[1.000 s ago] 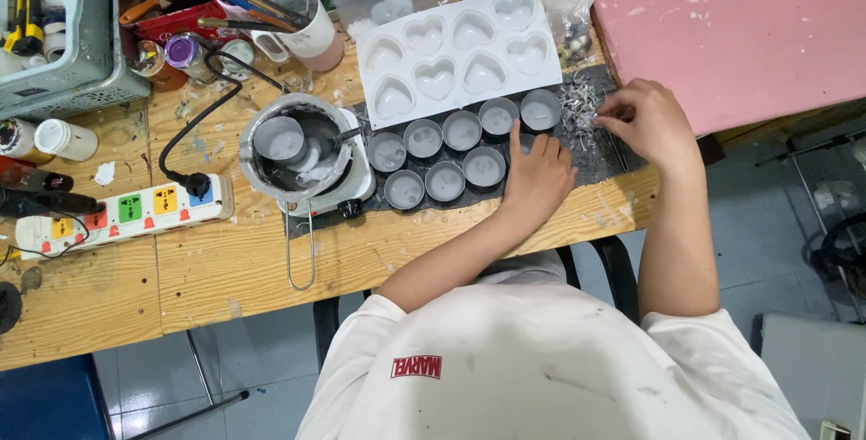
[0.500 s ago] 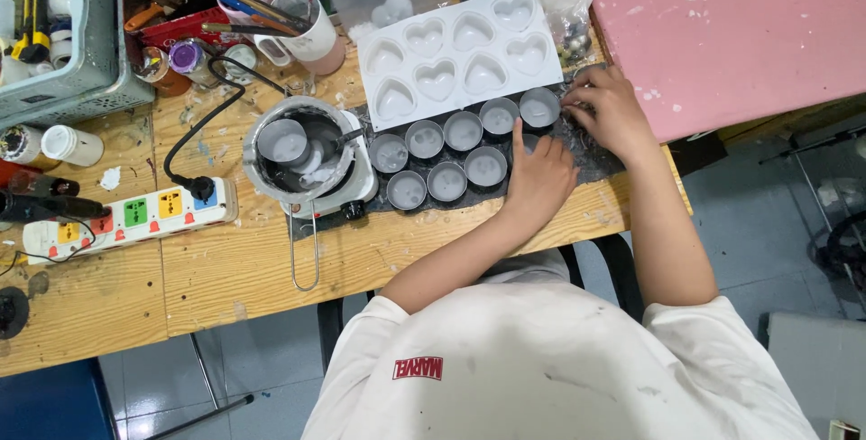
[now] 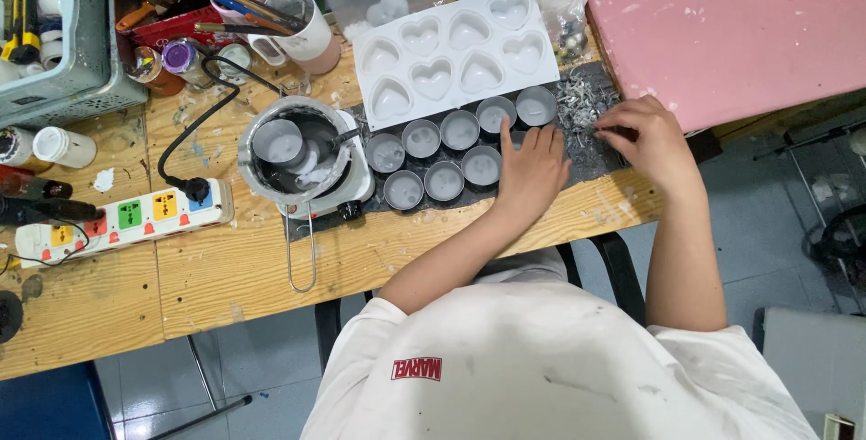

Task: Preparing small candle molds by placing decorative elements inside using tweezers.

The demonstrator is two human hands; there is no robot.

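From the head view, the left hand (image 3: 532, 169) lies flat, palm down, on the dark mat (image 3: 595, 156) that covers part of the wooden tabletop (image 3: 225, 268). Its grip is wide and holds nothing; the fingertips point toward the round tins (image 3: 460, 147), which stand in two rows just ahead and to the left of it, the nearest tin touching or almost touching the fingers. The right hand (image 3: 654, 138) rests just right of the left one, fingers curled into a narrow grip at the edge of a pile of small silvery scraps (image 3: 577, 101); whether it pinches anything cannot be told. Beyond the tins lies a white heart-shaped mould (image 3: 456, 52). Farther left of the grip, a metal pot (image 3: 293, 147) sits on a small white hotplate (image 3: 356, 183), and a power strip (image 3: 122, 216) lies beyond that. A pink board (image 3: 740, 16) lies past the right hand.
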